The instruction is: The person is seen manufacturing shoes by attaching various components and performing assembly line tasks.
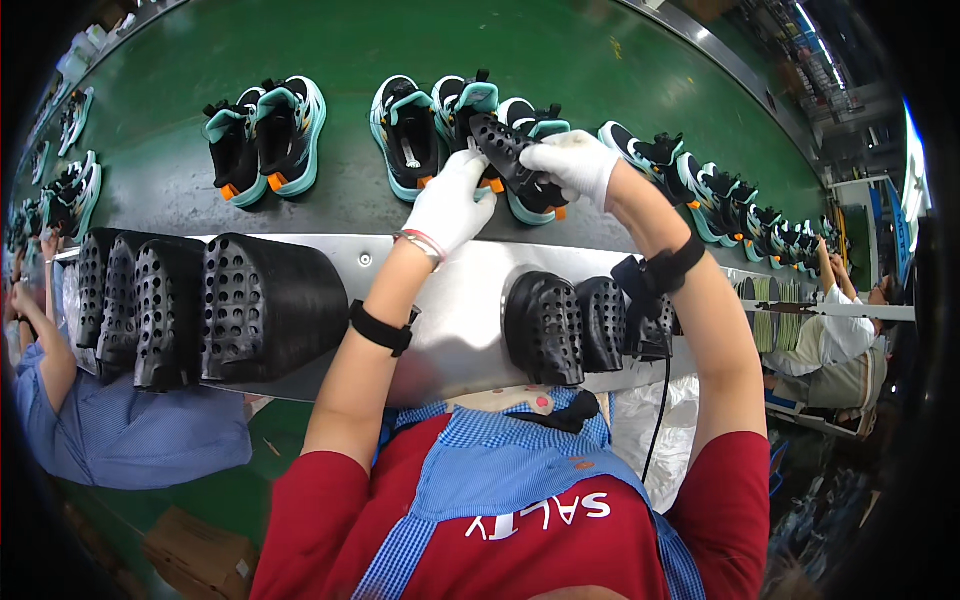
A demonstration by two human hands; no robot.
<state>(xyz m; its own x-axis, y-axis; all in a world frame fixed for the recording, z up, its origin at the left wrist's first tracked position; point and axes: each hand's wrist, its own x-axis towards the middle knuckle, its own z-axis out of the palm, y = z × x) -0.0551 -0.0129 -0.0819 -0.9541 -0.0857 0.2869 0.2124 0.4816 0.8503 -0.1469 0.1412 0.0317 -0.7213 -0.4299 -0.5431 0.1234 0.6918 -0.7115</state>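
Note:
My right hand (575, 168), in a white glove, grips a black perforated plastic shoe insert (503, 148), which tilts over the sneakers in front of me. My gloved left hand (450, 203) is closed on the heel part of the middle sneaker (468, 98), its fingertips close under the insert; the hand partly hides the shoe. This sneaker is black with a mint sole and orange heel tabs. Its neighbours are a matching left sneaker (408, 140) and another sneaker (530, 125), partly covered by the insert and my right hand.
A pair of sneakers (265, 140) stands left on the green belt (340, 45); a row of sneakers (715, 195) runs right. Large black perforated inserts (275, 305) and smaller inserts (545, 325) stand along the metal ledge (450, 330). Co-workers sit at both sides.

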